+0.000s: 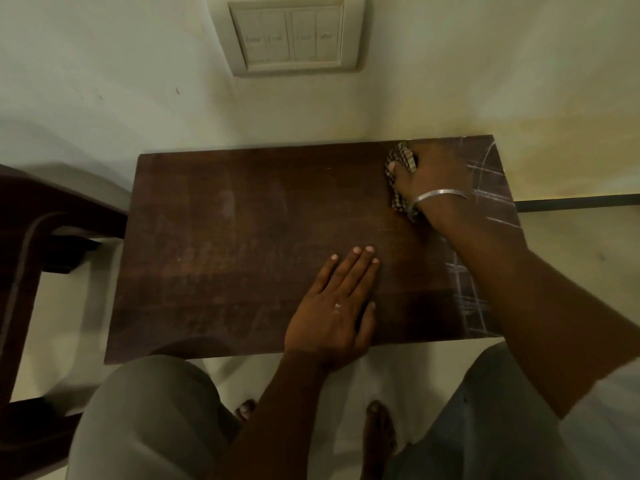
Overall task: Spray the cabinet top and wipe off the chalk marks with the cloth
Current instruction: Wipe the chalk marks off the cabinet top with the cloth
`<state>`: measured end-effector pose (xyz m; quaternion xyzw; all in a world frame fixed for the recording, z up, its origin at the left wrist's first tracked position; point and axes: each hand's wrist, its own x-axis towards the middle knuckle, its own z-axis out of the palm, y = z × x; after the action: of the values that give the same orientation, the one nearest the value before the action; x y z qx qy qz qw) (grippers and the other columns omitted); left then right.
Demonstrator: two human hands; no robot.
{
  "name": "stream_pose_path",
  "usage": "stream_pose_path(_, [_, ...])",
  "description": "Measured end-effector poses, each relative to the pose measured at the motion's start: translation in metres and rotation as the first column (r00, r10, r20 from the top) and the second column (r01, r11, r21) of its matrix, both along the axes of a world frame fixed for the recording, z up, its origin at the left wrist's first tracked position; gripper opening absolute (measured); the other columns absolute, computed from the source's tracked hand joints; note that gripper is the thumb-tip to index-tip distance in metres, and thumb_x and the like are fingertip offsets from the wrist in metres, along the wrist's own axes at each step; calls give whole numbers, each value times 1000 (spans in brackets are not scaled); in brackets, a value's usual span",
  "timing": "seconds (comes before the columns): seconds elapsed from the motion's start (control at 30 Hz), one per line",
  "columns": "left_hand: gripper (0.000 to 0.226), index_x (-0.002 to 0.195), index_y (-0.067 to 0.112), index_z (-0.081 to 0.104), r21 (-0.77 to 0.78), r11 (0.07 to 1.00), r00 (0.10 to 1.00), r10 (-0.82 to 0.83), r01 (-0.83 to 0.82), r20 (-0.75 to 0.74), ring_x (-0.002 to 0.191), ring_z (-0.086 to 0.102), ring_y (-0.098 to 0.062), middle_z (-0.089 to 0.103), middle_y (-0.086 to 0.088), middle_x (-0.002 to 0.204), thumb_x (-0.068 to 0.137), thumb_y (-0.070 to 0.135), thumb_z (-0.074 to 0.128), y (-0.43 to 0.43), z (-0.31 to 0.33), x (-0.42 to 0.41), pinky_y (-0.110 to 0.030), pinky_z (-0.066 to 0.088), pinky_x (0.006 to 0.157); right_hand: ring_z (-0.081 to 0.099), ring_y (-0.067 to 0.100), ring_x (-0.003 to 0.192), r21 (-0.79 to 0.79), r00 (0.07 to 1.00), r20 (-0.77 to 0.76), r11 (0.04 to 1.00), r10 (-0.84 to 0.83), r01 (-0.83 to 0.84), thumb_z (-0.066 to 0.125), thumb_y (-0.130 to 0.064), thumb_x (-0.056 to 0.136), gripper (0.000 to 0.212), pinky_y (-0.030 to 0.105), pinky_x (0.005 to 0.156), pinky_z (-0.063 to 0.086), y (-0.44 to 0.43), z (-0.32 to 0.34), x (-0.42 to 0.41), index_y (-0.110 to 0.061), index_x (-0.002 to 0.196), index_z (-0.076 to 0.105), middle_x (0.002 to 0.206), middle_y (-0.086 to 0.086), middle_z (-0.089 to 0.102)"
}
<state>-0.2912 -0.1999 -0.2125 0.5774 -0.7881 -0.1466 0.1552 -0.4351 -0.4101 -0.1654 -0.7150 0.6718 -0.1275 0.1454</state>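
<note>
grey-clad knees (149, 410) are seen before the cabinet top (242, 237).
the left hand (337, 310) is laid flat near the front edge, fingers straight and together. the checked cloth (401, 159) is gripped by the right hand (433, 178) at the far right, beside the chalk marks (485, 174).

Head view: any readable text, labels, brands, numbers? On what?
No readable text anywhere.
Switch plate: faint marks on the rockers, too blurred to read.
Chalk marks on the cabinet top: crossing strokes, no letters or digits.
Cloth: checked pattern, no label visible.
</note>
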Motion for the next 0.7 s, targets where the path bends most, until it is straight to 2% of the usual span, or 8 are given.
stream_pose_path(0.1, [62, 157, 13, 31, -3, 1000, 1000, -1, 1, -3, 156, 11, -13, 21, -3, 167, 100, 34, 43, 0, 0, 0, -41, 13, 127, 63, 35, 102, 24, 999, 23, 999, -36, 36, 59, -49, 85, 41, 41, 84, 53, -11, 3, 2, -20, 111, 68, 108, 10, 69])
stream_pose_path(0.23, [61, 156, 12, 33, -9, 1000, 1000, 4, -4, -6, 155, 12, -14, 22, -3, 166, 100, 33, 43, 0, 0, 0, -41, 13, 127, 52, 35, 121, 62, 997, 11, 995, -78, 77, 59, -45, 90, 50, 39, 95, 43, -33, 17, 10, -16, 131, 56, 130, 13, 58])
stream_pose_path(0.43, [61, 156, 12, 32, -15, 1000, 1000, 1, -1, -13, 155, 13, -14, 22, -3, 166, 100, 33, 43, -1, -1, 0, -42, 15, 126, 60, 36, 108, -4, 1000, 8, 1000, -23, 24, 60, -44, 88, 42, 38, 86, 49, -4, 4, -8, -18, 120, 66, 116, 13, 66])
stream_pose_path(0.57, [62, 157, 13, 31, -4, 1000, 1000, 2, -2, -4, 156, 11, -13, 21, -3, 167, 100, 34, 42, -1, -1, 0, -42, 14, 127, 56, 36, 115, 37, 999, 13, 998, -43, 43, 61, -50, 86, 50, 39, 91, 47, -26, 8, -6, -18, 124, 62, 125, 12, 62])
stream_pose_path(0.63, [61, 157, 13, 31, 2, 1000, 1000, 2, -2, -3, 156, 10, -13, 21, -2, 167, 100, 34, 42, 0, -1, 1, -41, 13, 127, 50, 36, 122, 64, 1000, 7, 998, -26, 25, 60, -48, 89, 54, 39, 95, 43, -37, 11, -4, -15, 131, 56, 132, 13, 56])
stream_pose_path(0.7, [61, 157, 13, 31, 0, 1000, 1000, 2, -2, 2, 156, 10, -12, 21, -2, 167, 101, 34, 43, -1, -1, 1, -40, 12, 127, 50, 36, 122, 67, 1000, -2, 998, -19, 19, 59, -47, 90, 52, 39, 95, 43, -35, 11, -5, -13, 130, 56, 132, 15, 56])
